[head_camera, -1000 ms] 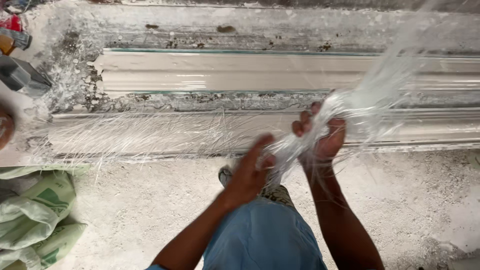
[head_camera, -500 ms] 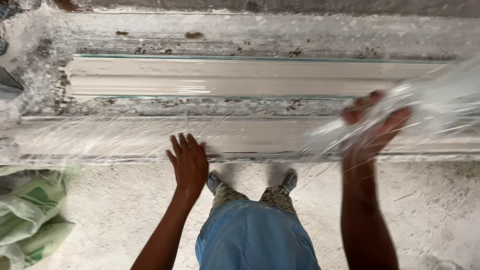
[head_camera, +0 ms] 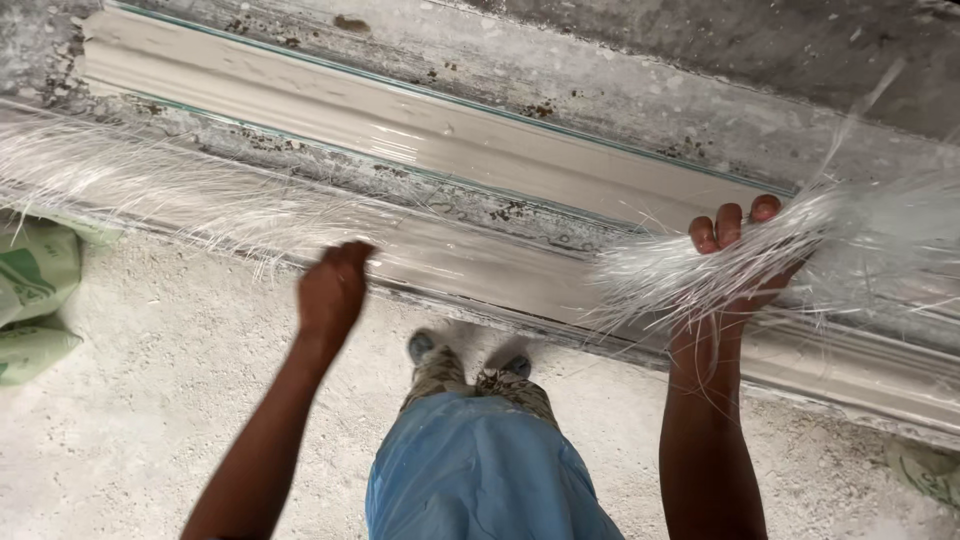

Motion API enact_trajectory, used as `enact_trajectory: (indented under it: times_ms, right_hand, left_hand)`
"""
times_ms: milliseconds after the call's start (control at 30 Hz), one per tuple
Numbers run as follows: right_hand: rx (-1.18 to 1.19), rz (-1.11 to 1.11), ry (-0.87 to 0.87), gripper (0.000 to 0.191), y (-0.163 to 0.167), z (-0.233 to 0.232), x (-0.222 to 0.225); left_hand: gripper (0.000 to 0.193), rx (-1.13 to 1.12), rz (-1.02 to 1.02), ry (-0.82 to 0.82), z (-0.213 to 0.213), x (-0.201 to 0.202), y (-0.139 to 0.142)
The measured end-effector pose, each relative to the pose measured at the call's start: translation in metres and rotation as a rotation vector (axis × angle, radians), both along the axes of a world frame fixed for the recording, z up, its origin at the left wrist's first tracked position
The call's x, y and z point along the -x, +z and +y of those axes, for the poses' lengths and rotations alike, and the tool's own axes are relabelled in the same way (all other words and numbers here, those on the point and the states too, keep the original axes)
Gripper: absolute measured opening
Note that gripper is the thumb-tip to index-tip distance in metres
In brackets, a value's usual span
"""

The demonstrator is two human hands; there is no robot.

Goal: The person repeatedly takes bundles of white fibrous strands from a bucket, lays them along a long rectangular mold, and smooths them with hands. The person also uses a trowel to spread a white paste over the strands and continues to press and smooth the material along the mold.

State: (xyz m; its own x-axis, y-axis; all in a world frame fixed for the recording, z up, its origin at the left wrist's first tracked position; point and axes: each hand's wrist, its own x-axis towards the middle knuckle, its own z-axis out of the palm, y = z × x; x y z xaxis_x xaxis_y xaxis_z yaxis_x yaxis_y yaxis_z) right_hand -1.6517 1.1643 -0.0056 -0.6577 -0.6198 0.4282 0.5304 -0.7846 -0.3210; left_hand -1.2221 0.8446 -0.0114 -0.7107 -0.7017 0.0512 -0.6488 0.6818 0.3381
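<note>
My right hand (head_camera: 738,262) grips a bunch of white glass fibres (head_camera: 850,250) that fans out to the right over the near plaster moulding (head_camera: 470,262). My left hand (head_camera: 333,290) hangs over the same long moulding with its fingers curled loosely down, holding nothing I can see. Just left of it, a thin layer of fibre strands (head_camera: 150,185) lies spread along the moulding. A second wet, grey moulding (head_camera: 400,125) runs parallel behind it.
A green and white sack (head_camera: 35,290) lies on the gritty white floor at the left. Another bit of green sack (head_camera: 925,470) shows at the lower right. My feet (head_camera: 470,350) stand close against the near moulding's edge.
The view has swung left and tilted. My right hand with the fibre bunch stays raised at the right; my left hand has gone from flat and spread to curled, close to the laid strands.
</note>
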Motion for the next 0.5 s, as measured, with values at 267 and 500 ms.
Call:
enact_trajectory:
  times_ms: [267,500]
  right_hand:
    - [-0.146,-0.237,0.145,0.067,-0.046,-0.061,-0.137]
    - [0.348,0.509,0.711,0.068,-0.004,-0.061,-0.042]
  left_hand:
    - [0.043,-0.675,0.551,-0.263,0.142,0.063,0.056]
    - [0.015,-0.368,0.335,-0.104,0.095,0.048,0.024]
